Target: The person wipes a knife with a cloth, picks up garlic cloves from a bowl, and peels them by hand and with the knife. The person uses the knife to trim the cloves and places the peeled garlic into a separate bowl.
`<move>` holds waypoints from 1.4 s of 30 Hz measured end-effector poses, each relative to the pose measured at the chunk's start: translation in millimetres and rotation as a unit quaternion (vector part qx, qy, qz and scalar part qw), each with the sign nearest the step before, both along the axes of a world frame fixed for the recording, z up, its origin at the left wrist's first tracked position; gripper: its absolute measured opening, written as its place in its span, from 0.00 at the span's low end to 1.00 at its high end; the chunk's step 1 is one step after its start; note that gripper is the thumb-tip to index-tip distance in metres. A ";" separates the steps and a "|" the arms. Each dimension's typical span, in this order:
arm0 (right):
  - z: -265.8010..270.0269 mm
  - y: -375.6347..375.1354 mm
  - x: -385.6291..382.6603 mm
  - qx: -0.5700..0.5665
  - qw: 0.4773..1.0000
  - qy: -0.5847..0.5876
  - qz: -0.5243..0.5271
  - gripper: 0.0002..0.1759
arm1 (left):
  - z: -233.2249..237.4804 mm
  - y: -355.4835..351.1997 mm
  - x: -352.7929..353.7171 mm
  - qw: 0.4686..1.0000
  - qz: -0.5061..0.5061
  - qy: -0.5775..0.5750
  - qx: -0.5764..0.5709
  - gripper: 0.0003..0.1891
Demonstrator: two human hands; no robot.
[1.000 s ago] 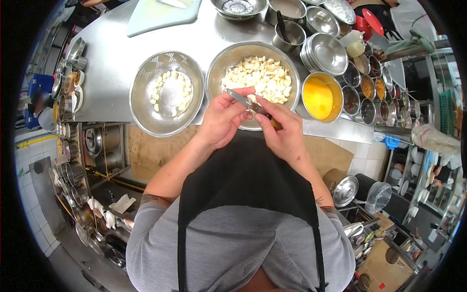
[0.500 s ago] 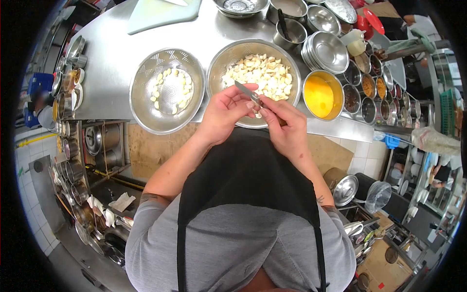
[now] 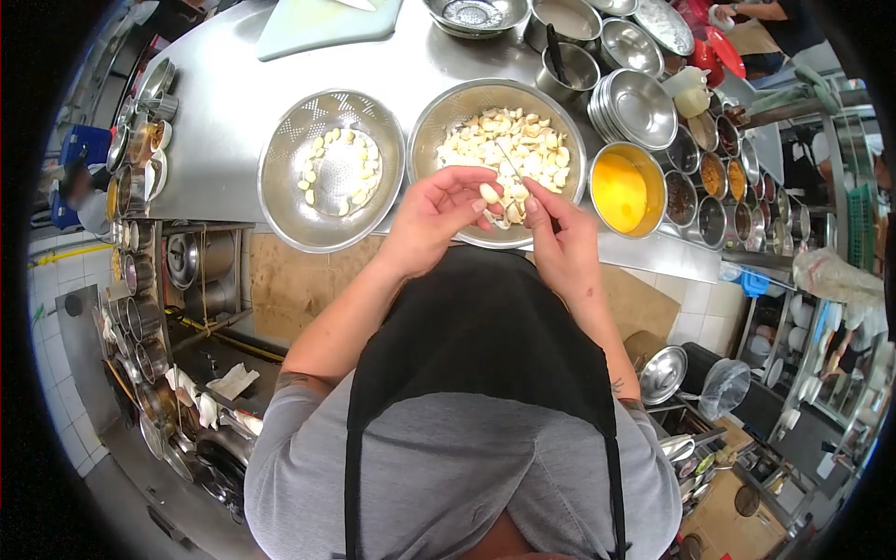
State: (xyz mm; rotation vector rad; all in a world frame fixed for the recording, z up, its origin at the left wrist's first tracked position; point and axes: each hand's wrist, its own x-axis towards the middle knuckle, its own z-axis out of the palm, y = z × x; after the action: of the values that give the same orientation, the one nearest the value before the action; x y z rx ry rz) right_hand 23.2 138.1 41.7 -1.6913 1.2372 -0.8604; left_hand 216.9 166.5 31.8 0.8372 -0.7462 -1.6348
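Between the thumb and fingers of my left hand (image 3: 437, 213) is a pale garlic clove (image 3: 489, 193). My right hand (image 3: 563, 230) grips a small knife (image 3: 511, 162), its thin blade seen nearly edge-on and pointing up and left; the handle is mostly hidden in the fingers. Both hands are over the near rim of a perforated steel colander (image 3: 422, 114) heaped with garlic cloves (image 3: 523, 140). To its left stands a second colander (image 3: 280, 201) with peeled cloves (image 3: 366, 168) scattered in a rough ring on its bottom.
Right of the garlic colander stands a steel pot of yellow liquid (image 3: 621, 193). Stacked steel bowls (image 3: 642, 107) and a small pot with a black handle in it (image 3: 569, 75) are behind. A cutting board (image 3: 322, 33) lies at the back left. Another person's arm (image 3: 751, 11) shows at top right.
The knife has moved away from my left fingers toward the right, and its blade has turned edge-on. The clove in my left hand is now plainly visible. The view has shifted slightly.
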 end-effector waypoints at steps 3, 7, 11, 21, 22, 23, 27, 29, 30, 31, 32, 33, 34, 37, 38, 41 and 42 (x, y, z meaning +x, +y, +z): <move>-0.7 -0.8 0.1 0.041 0.999 0.030 0.001 0.15 | -4.9 0.5 14.2 0.998 0.045 -0.046 0.015 0.15; -5.1 -3.2 -6.7 0.073 0.997 0.014 -0.013 0.16 | -25.0 -1.0 68.6 0.940 0.119 -0.315 0.056 0.14; -6.4 -6.1 -9.3 0.059 0.998 -0.007 -0.033 0.19 | -77.5 3.5 121.5 0.807 0.154 -0.568 0.052 0.16; -12.6 -6.2 -16.2 0.059 0.996 0.013 -0.066 0.21 | -54.1 -18.1 90.5 0.740 0.167 -0.645 -0.097 0.14; -16.7 -7.7 -18.0 0.064 0.996 0.024 -0.060 0.20 | -50.0 -24.7 79.4 0.757 0.156 -0.625 -0.108 0.13; -23.5 -9.3 -20.4 0.069 0.995 0.035 -0.056 0.19 | -49.9 -29.9 68.5 0.777 0.125 -0.607 -0.115 0.13; -41.2 -10.0 -24.0 0.110 0.992 0.021 -0.062 0.19 | -63.5 -51.6 34.6 0.776 -0.069 -0.618 -0.102 0.12; -43.5 -7.8 -24.7 0.131 0.989 0.001 -0.064 0.19 | -80.4 -57.1 18.0 0.703 -0.174 -0.686 -0.072 0.11; -44.1 -6.9 -24.7 0.142 0.988 -0.009 -0.064 0.19 | -89.4 -58.7 8.7 0.648 -0.214 -0.729 -0.057 0.11; -42.2 -5.9 -24.6 0.148 0.987 -0.010 -0.061 0.19 | -94.4 -59.2 2.2 0.589 -0.251 -0.767 -0.041 0.12; -38.3 -5.2 -24.6 0.154 0.986 -0.011 -0.057 0.20 | -98.0 -58.7 -1.9 0.581 -0.251 -0.773 -0.039 0.12; -36.1 -4.8 -24.9 0.160 0.985 -0.013 -0.055 0.20 | -99.3 -58.1 -5.8 0.574 -0.251 -0.779 -0.039 0.12; -36.4 -4.1 -25.3 0.149 0.987 -0.018 -0.060 0.20 | -101.2 -58.2 -8.8 0.565 -0.252 -0.784 -0.039 0.12; -39.3 0.2 -25.9 0.127 0.989 -0.034 -0.072 0.21 | -111.5 -58.3 -3.7 0.586 -0.228 -0.774 -0.073 0.12; -40.2 0.5 -26.1 0.124 0.989 -0.041 -0.071 0.21 | -114.8 -58.3 -1.4 0.603 -0.220 -0.762 -0.084 0.12; -39.3 1.1 -25.0 0.112 0.990 -0.056 -0.065 0.20 | -111.4 -59.7 7.0 0.693 -0.200 -0.689 -0.075 0.12; -38.2 1.0 -24.8 0.107 0.990 -0.059 -0.063 0.20 | -100.6 -59.6 9.9 0.745 -0.199 -0.635 -0.044 0.12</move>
State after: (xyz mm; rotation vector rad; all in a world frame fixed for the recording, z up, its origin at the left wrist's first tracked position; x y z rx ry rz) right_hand -1.6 139.1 3.5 -1.3847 1.3166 -0.8579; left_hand 226.8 106.9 -68.8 1.8327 -2.0354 -1.1473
